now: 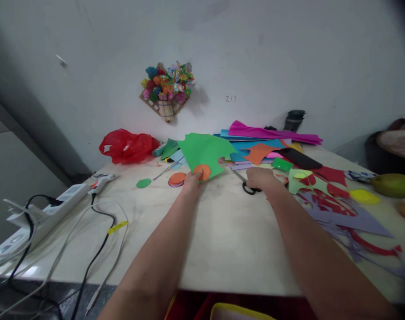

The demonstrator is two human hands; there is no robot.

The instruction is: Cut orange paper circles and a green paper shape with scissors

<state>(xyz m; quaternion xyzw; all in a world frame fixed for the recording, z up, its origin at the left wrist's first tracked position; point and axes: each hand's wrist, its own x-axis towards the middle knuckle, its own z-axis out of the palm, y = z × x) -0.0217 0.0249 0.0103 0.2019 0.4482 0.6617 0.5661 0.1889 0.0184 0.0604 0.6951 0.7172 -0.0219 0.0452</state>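
My left hand pinches a sheet of green paper with an orange paper circle laid on its lower edge, the thumb on the circle. Notches are cut into the sheet's right side. My right hand is closed on a pair of scissors with black handles, low over the table to the right of the sheet. The blades point up and left, towards the paper. Beside my left hand lie stacked orange circles, and farther left a green circle.
At the left are a power strip, cables and a glue gun. A red plastic bag sits at the back. Coloured sheets, a black phone-like slab, paper scraps and a mango-like fruit lie at the right.
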